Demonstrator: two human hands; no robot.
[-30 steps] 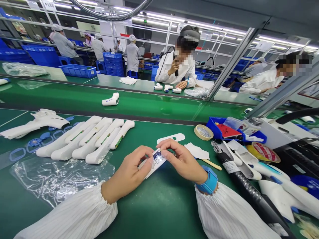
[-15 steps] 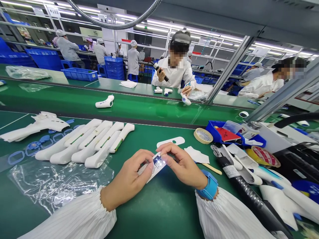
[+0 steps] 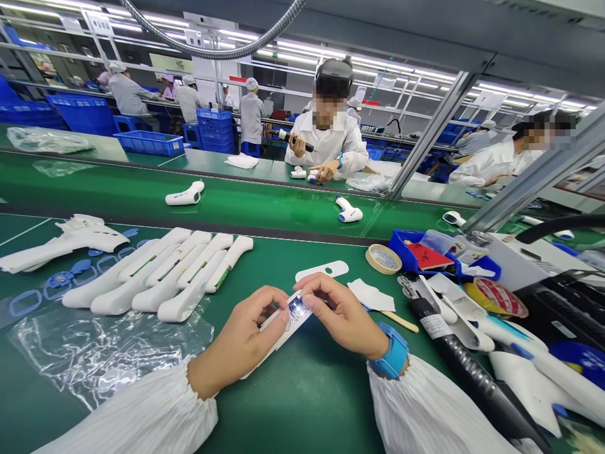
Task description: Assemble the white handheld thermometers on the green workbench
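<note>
A flat white thermometer cover panel [image 3: 289, 323] with a small shiny window lies between my hands low over the green table [image 3: 312, 391]. My left hand [image 3: 243, 340] grips its lower part, fingers curled round it. My right hand [image 3: 343, 315], with a blue wrist strap [image 3: 390, 355], pinches the window end with thumb and forefinger. Beyond my fingers lie another white cover panel [image 3: 322, 270] and a white paper scrap [image 3: 371, 295].
A row of white thermometer shells [image 3: 155, 277] and a clear plastic bag [image 3: 104, 353] lie to the left. Tape roll [image 3: 383, 258], blue parts tray [image 3: 425, 249] and a black tool [image 3: 467, 359] crowd the right. Finished thermometers [image 3: 185, 196] ride the conveyor; workers sit opposite.
My hands stay on the panel, shifting it slightly. On the conveyor the thermometer has drifted left, and the person opposite has put another one down on the belt.
</note>
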